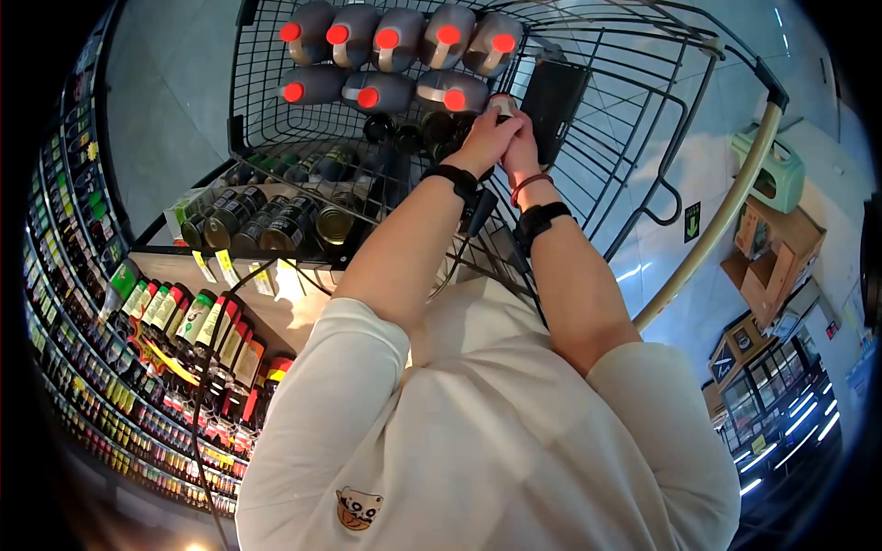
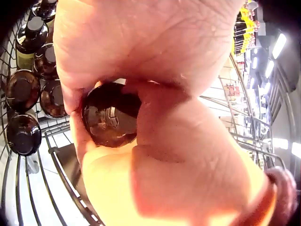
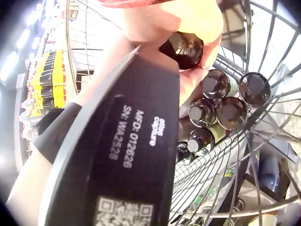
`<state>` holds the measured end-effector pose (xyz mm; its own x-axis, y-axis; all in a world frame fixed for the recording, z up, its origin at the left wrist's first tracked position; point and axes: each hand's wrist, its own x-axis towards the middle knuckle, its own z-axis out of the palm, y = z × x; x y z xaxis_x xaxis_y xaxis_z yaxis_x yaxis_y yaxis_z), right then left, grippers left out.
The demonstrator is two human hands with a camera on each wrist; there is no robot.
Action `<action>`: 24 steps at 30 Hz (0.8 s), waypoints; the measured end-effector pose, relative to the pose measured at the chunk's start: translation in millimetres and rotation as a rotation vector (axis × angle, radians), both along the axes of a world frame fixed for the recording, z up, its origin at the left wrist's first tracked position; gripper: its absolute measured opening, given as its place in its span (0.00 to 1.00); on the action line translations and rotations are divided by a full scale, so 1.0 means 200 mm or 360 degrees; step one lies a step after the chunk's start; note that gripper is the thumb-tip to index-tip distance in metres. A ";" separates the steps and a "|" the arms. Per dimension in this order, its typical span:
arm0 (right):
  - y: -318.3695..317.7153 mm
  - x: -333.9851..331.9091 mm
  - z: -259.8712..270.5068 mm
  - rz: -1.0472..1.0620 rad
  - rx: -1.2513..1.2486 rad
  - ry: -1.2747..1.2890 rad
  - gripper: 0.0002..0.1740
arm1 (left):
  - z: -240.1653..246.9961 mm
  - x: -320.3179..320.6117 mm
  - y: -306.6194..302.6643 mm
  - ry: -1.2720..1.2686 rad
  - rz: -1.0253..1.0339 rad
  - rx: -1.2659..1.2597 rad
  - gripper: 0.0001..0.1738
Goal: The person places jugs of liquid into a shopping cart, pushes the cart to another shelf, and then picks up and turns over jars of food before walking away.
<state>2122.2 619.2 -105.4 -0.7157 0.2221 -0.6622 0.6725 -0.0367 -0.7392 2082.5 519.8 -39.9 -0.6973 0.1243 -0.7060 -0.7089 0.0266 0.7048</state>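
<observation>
Both hands meet over a wire shopping cart, beside its black panel. My left hand and my right hand curl together round a dark brown glass bottle. Its round, shiny end shows between the palms in the left wrist view, and most of its body is hidden by the fingers. Several similar dark bottles with black caps stand in the cart close to the hands. Beyond them lie large jugs of dark liquid with red caps, in two rows.
A shelf of dark jars with metal lids runs along the cart's left side. Red-capped bottles and long rows of goods stand further left. The cart's pale handle curves at right, near cardboard boxes and a green jug.
</observation>
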 end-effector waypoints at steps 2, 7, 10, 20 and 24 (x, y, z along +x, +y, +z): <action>-0.03 -0.05 0.05 -0.0192 -0.0207 -0.0044 0.30 | 0.01 0.03 -0.06 0.0001 -0.0031 0.0011 0.34; -0.05 -0.15 -0.03 -0.0215 0.0222 -0.0056 0.32 | 0.38 0.04 -0.25 0.0100 0.0032 -0.0017 0.26; -0.11 -0.22 0.13 0.0007 0.0507 -0.0317 0.47 | 0.48 0.16 -0.39 0.0303 0.0202 0.0018 0.23; 0.20 -0.34 -0.23 0.0225 -0.0314 -0.0856 0.32 | 0.94 0.51 -0.79 0.0572 0.0618 0.0077 0.21; 0.15 -0.20 0.34 -0.0154 -0.0470 -0.0611 0.26 | 1.11 0.76 -0.85 0.0663 0.0697 -0.0023 0.19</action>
